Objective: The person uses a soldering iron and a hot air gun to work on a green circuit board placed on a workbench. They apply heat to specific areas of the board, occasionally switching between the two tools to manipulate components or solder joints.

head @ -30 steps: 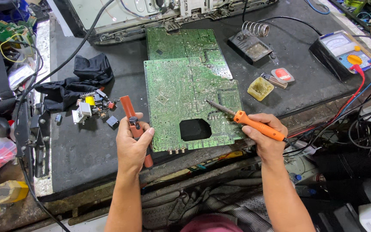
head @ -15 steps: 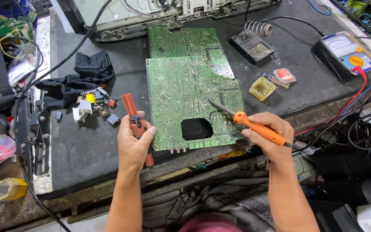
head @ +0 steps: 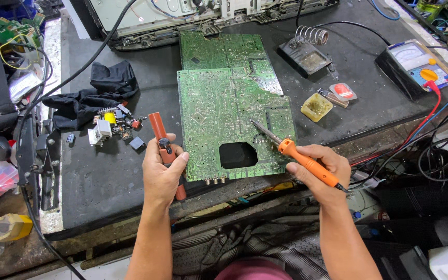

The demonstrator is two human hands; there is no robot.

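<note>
Right hand (head: 317, 168) clenched on orange soldering iron (head: 307, 162); tip touched solder side of green circuit board (head: 224, 119) lying flat on bench (head: 105, 176); left hand (head: 163, 173) gripped red desoldering pump (head: 163, 148) beside board; pulled components (head: 115, 127) heaped left, more joints apparently left; yellow tin (head: 316, 107) held flux residue.

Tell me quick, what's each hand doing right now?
Left hand: closed on a red desoldering pump.
Right hand: closed on an orange soldering iron, tip over the green circuit board.
</note>
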